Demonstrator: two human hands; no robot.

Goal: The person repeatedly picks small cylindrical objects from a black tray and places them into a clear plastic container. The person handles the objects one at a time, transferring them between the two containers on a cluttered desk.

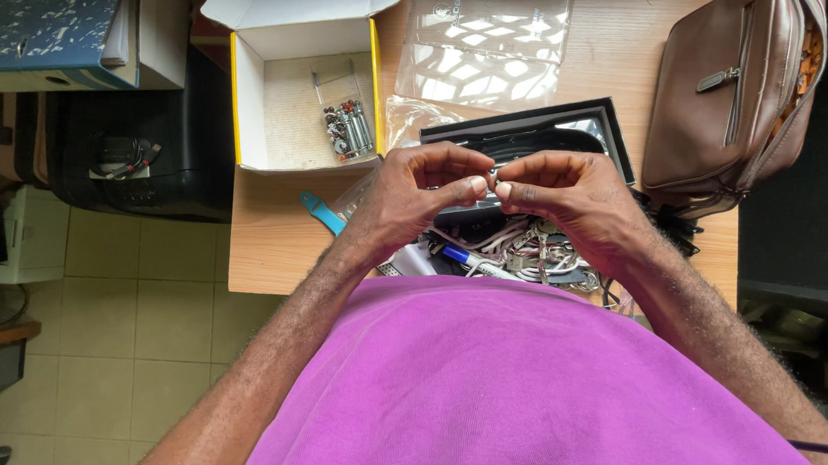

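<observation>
My left hand (pixel 417 189) and my right hand (pixel 572 195) meet above the wooden table (pixel 630 63), fingertips pinched together on a very small pale part (pixel 492 180) that is mostly hidden by the fingers. Under the hands lies a tangle of white cables (pixel 520 250) and a blue pen (pixel 466 258). A black tray-like case (pixel 538 129) sits just beyond my knuckles.
An open white cardboard box (pixel 296 108) with a bag of screws (pixel 348 129) stands at the table's left. Clear plastic bags (pixel 485 48) lie at the back. A brown leather bag (pixel 724 99) fills the right side. A blue tool handle (pixel 321 212) lies near the left edge.
</observation>
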